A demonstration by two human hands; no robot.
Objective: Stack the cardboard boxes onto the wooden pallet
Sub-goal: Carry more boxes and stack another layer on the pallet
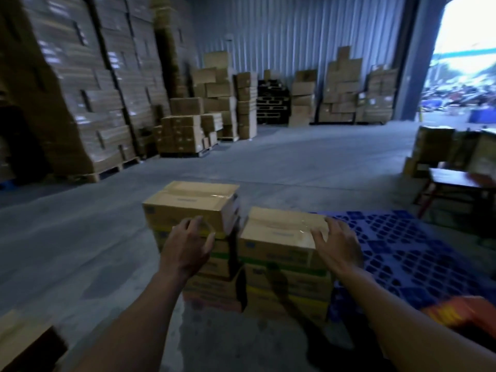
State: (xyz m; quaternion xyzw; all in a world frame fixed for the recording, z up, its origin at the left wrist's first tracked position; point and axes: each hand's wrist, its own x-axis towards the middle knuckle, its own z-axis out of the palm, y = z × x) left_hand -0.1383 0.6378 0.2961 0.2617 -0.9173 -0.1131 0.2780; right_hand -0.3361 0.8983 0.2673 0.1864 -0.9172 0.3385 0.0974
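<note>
Warehouse view from head height, looking down two bare forearms. Just ahead, two stacks of cardboard boxes stand side by side with a narrow dark gap between them: the left stack (193, 210), taller and a little farther, and the right stack (281, 237). They stand at the left edge of a blue pallet (402, 251) that looks plastic rather than wooden. Whether they rest on it or on the concrete floor (80, 237) cannot be told.

The left hand (188, 242) lies with spread, loosely bent fingers against the near face of the left stack's top box, gripping nothing. The right hand (338, 245) rests flat, fingers wide, on the near right corner of the right stack's top box.

The left top box sits slightly askew on those beneath it — a careless push or one-handed lift could probably slide it off, or tip the tall, narrow stack.
</note>
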